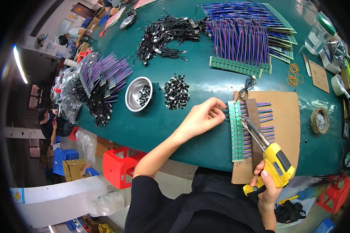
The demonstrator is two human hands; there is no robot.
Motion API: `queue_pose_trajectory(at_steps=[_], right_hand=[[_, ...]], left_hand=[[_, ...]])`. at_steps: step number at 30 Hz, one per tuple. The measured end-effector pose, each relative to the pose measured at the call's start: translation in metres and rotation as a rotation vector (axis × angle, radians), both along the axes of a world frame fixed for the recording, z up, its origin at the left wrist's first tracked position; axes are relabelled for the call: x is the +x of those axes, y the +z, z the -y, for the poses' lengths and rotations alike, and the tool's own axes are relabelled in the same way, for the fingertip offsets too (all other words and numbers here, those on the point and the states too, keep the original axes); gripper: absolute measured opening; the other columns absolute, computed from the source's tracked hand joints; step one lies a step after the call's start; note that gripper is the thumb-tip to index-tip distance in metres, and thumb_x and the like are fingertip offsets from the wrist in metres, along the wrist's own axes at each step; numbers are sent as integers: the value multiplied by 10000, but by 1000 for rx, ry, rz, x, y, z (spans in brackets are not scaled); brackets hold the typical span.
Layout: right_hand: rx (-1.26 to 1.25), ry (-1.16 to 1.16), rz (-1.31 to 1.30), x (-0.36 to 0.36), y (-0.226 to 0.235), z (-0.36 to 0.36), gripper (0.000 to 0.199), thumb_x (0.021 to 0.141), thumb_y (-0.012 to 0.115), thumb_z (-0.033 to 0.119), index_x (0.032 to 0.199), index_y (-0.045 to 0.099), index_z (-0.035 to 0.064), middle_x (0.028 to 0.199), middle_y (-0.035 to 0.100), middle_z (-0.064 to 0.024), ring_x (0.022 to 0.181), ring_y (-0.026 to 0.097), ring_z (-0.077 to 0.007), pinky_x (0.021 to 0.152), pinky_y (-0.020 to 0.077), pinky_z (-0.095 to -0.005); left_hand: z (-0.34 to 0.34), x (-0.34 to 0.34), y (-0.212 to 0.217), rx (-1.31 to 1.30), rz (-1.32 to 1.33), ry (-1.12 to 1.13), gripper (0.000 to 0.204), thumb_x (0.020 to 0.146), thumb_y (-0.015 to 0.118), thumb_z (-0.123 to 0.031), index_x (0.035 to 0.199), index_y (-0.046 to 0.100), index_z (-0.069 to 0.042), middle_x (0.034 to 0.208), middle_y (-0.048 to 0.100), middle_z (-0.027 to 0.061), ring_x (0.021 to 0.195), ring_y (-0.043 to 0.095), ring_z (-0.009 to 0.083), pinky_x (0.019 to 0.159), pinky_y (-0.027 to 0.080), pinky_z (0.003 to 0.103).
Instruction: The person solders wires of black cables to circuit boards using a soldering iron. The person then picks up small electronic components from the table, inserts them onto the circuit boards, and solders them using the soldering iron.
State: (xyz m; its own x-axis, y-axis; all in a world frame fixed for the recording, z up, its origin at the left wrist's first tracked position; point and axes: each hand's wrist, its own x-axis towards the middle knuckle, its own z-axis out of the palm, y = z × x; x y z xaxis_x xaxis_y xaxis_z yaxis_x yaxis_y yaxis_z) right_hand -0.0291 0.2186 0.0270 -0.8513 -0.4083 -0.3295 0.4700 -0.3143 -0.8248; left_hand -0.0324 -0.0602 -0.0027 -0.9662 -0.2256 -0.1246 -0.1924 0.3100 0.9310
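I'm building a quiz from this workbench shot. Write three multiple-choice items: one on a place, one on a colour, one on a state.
1. Where does the steel bowl sit?
A. left of the loose pile of small black parts
B. on the cardboard sheet
C. on a red stool

2. What colour is the body of the soldering gun?
A. blue
B. yellow
C. white

3. What is the right hand doing?
A. resting flat on the table
B. lifting the bowl
C. gripping the gun's handle

Answers:
1 A, the bowl lies on the green table just left of the pile.
2 B, the casing is yellow with black trim.
3 C, the fingers wrap the handle while the tip points at the green circuit strip, where the left hand pinches at its edge.
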Motion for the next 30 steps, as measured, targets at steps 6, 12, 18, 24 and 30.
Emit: queue_pose_trajectory(at_steps=[6,12,18,24,30], right_hand=[[-28,16,-27,-2,0,-4,369,817,562,34,1165,472,-53,909,572,-135,735,583,-148,499,538,-256],[-36,-8,-10,1,-2,-2,364,814,566,17,1163,478,-37,897,577,-130,742,591,-150,503,541,-259],[-28,15,4,1,-2,-5,382,808,576,6,1175,476,-30,898,581,-124,756,598,-155,505,544,-261],[-40,11,0,1,-3,-7,405,809,572,4,1197,462,-28,900,581,-127,753,595,-155,508,544,-263],[-43,26,18,-1,-3,-6,427,806,571,0,1214,449,-26,902,581,-130,760,590,-154,510,544,-262]], left_hand=[[44,19,6,-1087,-186,245,135,749,657,-69,882,638,-73,834,539,79,801,550,252,690,462,348],[60,19,4,-1095,-180,125,79,738,668,-82,791,613,-66,829,514,68,809,535,255,697,462,360],[62,22,8,-979,-54,5,91,788,640,-110,839,581,-63,858,530,80,838,543,272,741,463,373],[56,19,2,-974,-169,14,104,808,610,-55,891,554,-26,857,525,92,815,540,252,704,453,344],[39,10,-6,-11,-20,246,90,887,577,-70,934,555,3,880,613,72,771,590,101,686,492,235]])
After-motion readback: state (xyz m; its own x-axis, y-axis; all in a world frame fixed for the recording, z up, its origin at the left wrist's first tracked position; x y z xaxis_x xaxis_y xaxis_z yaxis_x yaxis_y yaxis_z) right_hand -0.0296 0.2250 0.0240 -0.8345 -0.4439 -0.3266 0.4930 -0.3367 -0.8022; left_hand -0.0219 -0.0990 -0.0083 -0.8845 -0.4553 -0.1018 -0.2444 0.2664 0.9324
